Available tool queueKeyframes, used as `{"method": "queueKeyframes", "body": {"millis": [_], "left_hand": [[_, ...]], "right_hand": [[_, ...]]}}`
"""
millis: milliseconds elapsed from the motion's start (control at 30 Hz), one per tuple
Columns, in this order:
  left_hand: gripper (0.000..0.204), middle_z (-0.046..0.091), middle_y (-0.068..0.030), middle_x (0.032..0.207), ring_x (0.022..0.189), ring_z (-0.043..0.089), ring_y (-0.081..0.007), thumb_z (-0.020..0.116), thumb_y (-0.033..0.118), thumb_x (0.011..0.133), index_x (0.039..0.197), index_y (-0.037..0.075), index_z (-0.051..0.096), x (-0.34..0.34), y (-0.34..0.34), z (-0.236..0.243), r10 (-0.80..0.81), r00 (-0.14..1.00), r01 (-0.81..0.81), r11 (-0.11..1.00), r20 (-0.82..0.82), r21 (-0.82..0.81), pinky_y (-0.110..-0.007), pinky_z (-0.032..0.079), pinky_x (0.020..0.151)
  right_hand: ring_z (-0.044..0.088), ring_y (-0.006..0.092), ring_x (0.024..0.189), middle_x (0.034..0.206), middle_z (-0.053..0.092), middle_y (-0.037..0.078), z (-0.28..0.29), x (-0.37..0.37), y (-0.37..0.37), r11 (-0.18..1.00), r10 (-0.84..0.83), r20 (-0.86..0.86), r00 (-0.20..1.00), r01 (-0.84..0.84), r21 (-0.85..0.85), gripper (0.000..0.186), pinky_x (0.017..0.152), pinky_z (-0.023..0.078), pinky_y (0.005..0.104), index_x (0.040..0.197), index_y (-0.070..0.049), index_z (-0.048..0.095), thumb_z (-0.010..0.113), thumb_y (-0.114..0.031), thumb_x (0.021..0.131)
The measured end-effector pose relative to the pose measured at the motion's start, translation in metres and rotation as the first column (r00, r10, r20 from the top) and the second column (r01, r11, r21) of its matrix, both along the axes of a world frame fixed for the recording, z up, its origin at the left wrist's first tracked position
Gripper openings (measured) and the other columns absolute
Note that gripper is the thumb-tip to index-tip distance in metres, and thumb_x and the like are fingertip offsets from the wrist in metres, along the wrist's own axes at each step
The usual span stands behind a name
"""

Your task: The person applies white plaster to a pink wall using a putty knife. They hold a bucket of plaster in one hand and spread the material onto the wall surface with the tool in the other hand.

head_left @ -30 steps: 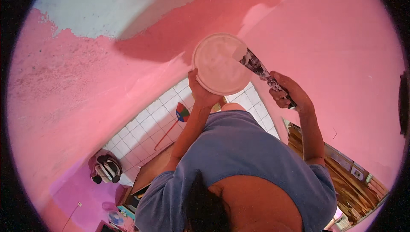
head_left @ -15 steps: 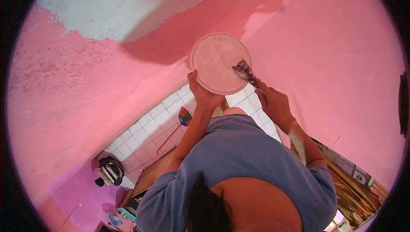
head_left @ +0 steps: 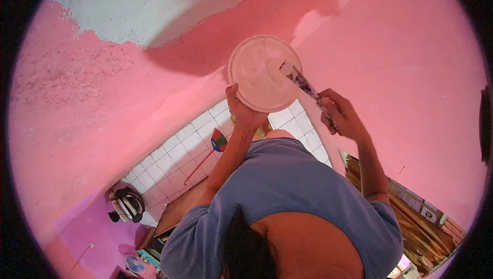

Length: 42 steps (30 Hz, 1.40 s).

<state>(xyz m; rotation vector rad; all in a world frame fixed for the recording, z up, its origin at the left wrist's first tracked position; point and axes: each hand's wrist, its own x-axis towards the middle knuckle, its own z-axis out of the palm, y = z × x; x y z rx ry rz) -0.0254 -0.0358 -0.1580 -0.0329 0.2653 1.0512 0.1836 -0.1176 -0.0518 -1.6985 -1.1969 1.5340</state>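
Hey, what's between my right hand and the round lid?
In the head view, a scraper: your right hand grips its handle, and its blade end appears in front of the round lid.

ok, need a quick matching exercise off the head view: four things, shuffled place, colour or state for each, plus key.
Things
1. round disc
2. scraper
3. broom-like tool
4. pale wall patch

Places, colours, states
A. red, green and blue at one end
B. held in the right hand
C. upper left of the picture
D. held by its rim in the left hand

Pairs: 1-D, 2-B, 3-A, 4-C
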Motion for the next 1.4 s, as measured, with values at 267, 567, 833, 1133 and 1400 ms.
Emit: {"method": "queueKeyframes", "body": {"millis": [267, 567, 833, 1133, 1400], "left_hand": [[0.085, 0.045, -0.0152, 0.124, 0.116, 0.046, -0.0270, 0.082, 0.033, 0.056, 0.122, 0.005, 0.037, -0.008, -0.002, 0.023, -0.062, 0.998, 0.062, 0.990, 0.010, -0.127, -0.046, 0.040, 0.096], [0.073, 0.043, -0.0133, 0.129, 0.120, 0.042, -0.0289, 0.066, 0.037, 0.066, 0.126, 0.007, 0.038, 0.000, -0.009, 0.010, 0.037, 0.998, -0.039, 0.998, -0.042, -0.050, -0.049, 0.036, 0.099], [0.065, 0.042, -0.0117, 0.133, 0.123, 0.040, -0.0306, 0.053, 0.041, 0.075, 0.130, 0.010, 0.039, -0.003, 0.007, 0.000, 0.082, 0.997, -0.082, 0.996, 0.014, -0.030, -0.051, 0.032, 0.101], [0.062, 0.041, -0.0111, 0.136, 0.125, 0.038, -0.0313, 0.046, 0.043, 0.079, 0.132, 0.011, 0.040, -0.002, 0.012, 0.006, 0.116, 0.973, -0.113, 0.993, -0.199, 0.026, -0.053, 0.030, 0.103], [0.063, 0.041, -0.0115, 0.135, 0.124, 0.039, -0.0315, 0.046, 0.043, 0.078, 0.131, 0.010, 0.040, -0.009, 0.015, -0.002, 0.126, 0.990, -0.125, 0.992, -0.062, 0.017, -0.052, 0.032, 0.102]], "right_hand": [[0.050, 0.0094, 0.043, 0.058, 0.054, 0.003, 0.020, 0.042, 0.014, 0.996, -0.017, 0.061, 0.998, 0.022, -0.083, 0.030, 0.042, 0.044, 0.0234, 0.113, -0.006, 0.053, 0.038, -0.027, 0.097], [0.061, 0.0200, 0.062, 0.080, 0.063, 0.008, -0.030, 0.001, -0.003, 0.834, -0.171, 0.628, 0.759, -0.228, 0.503, 0.028, 0.053, 0.050, 0.0320, 0.113, -0.017, 0.061, 0.059, -0.016, 0.086], [0.059, 0.0194, 0.057, 0.071, 0.060, 0.006, -0.053, -0.006, -0.026, 0.824, -0.176, 0.693, 0.699, -0.281, 0.492, 0.034, 0.049, 0.048, 0.0315, 0.112, -0.017, 0.062, 0.067, -0.014, 0.079], [0.056, 0.0178, 0.051, 0.067, 0.059, 0.005, -0.024, 0.005, -0.040, 0.866, -0.031, 0.749, 0.662, -0.357, 0.351, 0.034, 0.044, 0.044, 0.0312, 0.113, -0.019, 0.062, 0.067, -0.014, 0.080], [0.054, 0.0149, 0.050, 0.068, 0.059, 0.004, 0.003, 0.016, -0.041, 0.867, 0.064, 0.810, 0.583, -0.435, 0.244, 0.031, 0.043, 0.042, 0.0303, 0.115, -0.018, 0.061, 0.062, -0.016, 0.084]]}}
